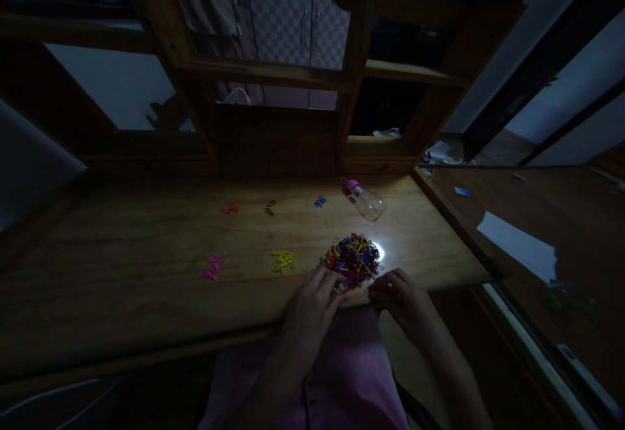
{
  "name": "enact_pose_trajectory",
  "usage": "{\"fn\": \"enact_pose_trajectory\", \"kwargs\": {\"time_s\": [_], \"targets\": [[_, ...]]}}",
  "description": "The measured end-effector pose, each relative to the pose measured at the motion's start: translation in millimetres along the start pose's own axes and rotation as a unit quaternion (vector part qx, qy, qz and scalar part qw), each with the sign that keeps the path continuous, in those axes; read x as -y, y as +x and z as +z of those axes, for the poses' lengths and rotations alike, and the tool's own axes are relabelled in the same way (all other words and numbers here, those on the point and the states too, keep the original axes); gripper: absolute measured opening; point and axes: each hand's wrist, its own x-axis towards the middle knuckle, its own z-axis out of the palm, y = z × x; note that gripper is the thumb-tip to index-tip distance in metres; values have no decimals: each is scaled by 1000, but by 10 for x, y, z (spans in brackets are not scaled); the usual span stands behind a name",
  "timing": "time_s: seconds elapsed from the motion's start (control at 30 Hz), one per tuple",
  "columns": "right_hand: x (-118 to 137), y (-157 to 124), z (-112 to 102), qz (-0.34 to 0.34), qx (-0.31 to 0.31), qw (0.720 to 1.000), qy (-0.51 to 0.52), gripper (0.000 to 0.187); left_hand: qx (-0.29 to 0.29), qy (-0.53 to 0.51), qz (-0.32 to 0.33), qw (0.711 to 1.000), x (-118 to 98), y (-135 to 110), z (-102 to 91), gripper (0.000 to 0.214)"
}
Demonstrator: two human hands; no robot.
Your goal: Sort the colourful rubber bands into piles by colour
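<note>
Flanking the colourful pile (353, 257), the left hand (318, 292) and right hand (401, 292) have indiscernible grips.

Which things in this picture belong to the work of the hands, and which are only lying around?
Likely in the work:
multicoloured pile, between left hand and right hand
pink pieces
yellow pieces
orange pieces
black loops
blue pieces

Likely just lying about:
bottle
white paper
blue card

Two hands (317, 286), one mixed heap (355, 257), four coloured clusters (283, 261), two black loops (269, 211), one bottle (367, 203).
</note>
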Motion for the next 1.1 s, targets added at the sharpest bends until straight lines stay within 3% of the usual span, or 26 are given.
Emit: {"fn": "enact_pose_trajectory", "kwargs": {"time_s": [0.17, 0.27, 0.33, 0.4, 0.53, 0.7, 0.87, 1.0, 1.1], "targets": [[-26, 17, 83, -4, -4, 999, -41, 14, 19, 27, 0, 999, 53, 5, -17, 12], [25, 20, 95, -20, -3, 998, -66, 15, -14, 34, 7, 999, 81, -6, -32, 7], [91, 28, 84, -30, 2, 997, -70, 15, -68, 54, 6, 996, 129, -8, -54, 3], [170, 51, 60, -39, -7, 997, -69, 12, -146, 97, -4, 984, 205, 5, -92, 15], [300, 144, 28, -59, -72, 992, -83, 9, -285, 228, -65, 929, 395, 73, -183, 46], [473, 333, 72, -108, -101, 987, -58, 9, -302, 280, -116, 904, 567, 110, -240, 47], [799, 724, 128, -186, -68, 979, -53, 8, -333, 252, -71, 906, 607, 21, -323, 48], [1027, 945, 213, -244, -38, 969, -35, 11, -363, 229, -58, 901, 631, -135, -487, 49], [1094, 963, 317, -254, -29, 966, -22, 11, -377, 248, -101, 886, 748, -268, -682, 47]]}}
